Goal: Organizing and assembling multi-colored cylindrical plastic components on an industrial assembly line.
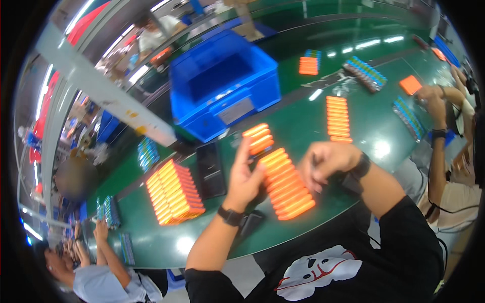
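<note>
Orange cylindrical cells, which look like batteries, lie in rows on the green table. My left hand [244, 177] is closed on a short block of orange cells [258, 139], with its thumb beside a longer row of orange cells [287, 184]. Just right of that longer row is my right hand [331, 160], slightly blurred, its fingers curled together; what they pinch, if anything, is hidden. Beyond the right hand lies another single row of orange cells [337, 118]. A stacked block of orange cells [175, 193] rests to the left of my left forearm.
A blue plastic crate [227, 93] stands at the far side, beside a pale slanted post [108, 83]. A dark flat phone-like object [210, 169] lies by the stack. Blue-green cell groups [365, 73] are scattered about. Co-workers' hands [433, 101] work at the right and left.
</note>
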